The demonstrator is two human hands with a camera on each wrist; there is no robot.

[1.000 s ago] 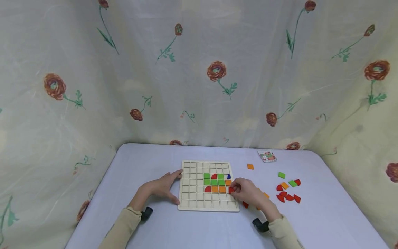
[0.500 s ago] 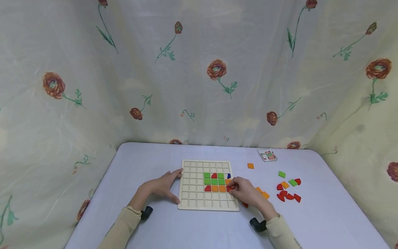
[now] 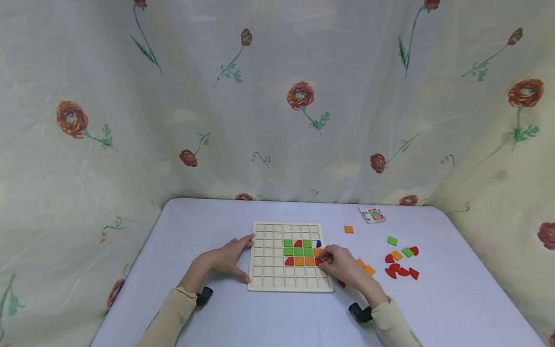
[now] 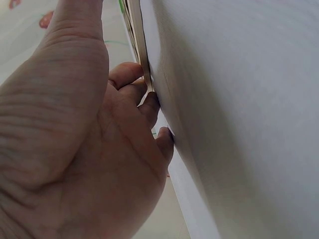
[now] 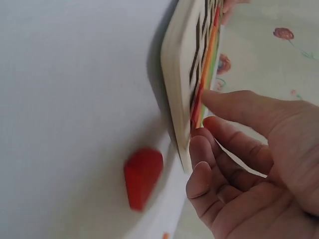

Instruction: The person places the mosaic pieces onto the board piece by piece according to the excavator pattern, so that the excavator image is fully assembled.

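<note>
A pale wooden grid board lies on the table. Green, orange and red flat tiles fill several cells at its right, with a small blue piece above them. My left hand spreads along the board's left edge, thumb near the lower corner; the left wrist view shows the fingertips against that edge. At the right end of the lower tile row, my right hand pinches a red tile between thumb and index finger, right at its cell. The right wrist view has this red tile low at the board surface, thumb on it.
Right of the board lie loose red pieces, green tiles and orange tiles. One orange tile sits farther back, near a patterned card. A red piece lies just beside the board's near right corner.
My right hand has shifted slightly left, bringing the red tile over the last cell of the row, and then stays there. The left hand keeps its place on the board.
</note>
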